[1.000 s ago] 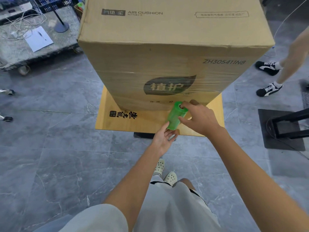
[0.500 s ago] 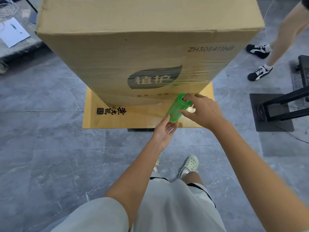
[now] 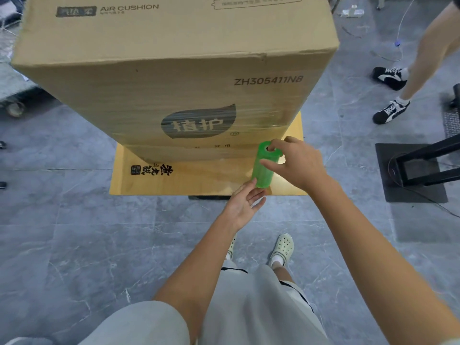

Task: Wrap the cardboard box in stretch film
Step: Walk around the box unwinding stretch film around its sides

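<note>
Fingers [image 3: 278, 146] of the right hand [image 3: 298, 165] are seen curled over the upper end of the stretch film roll [image 3: 262, 171]. One finger is hooked into the open core and the thumb is laid against the roll's side, so the roll is pinched from above. The fingers [image 3: 252, 192] of the left hand [image 3: 242, 205] are held straight and close together, palm up, with their tips touching the roll's lower end.

One roll is counted, green and translucent. It is held nearly upright, just in front of the lower right part of the near face of the cardboard box [image 3: 174, 70]. One such box is counted, large and tall, stood on one flat cardboard sheet [image 3: 149, 181] laid on the grey floor [image 3: 62, 245]. The lower half of the near face is covered with clear film, shown by glossy horizontal wrinkles across a dark leaf-shaped logo. The upper half, printed ZH305411N8, is seen bare, and AIR CUSHION is printed on the top. Whether film runs from roll to box cannot be told.

Two pale clogs [image 3: 282, 246] are worn by the person. Two black-and-white sneakers [image 3: 390, 112] of a second person are seen at the right, well apart from the box. One black stand base [image 3: 413, 192] is seen near them.
</note>
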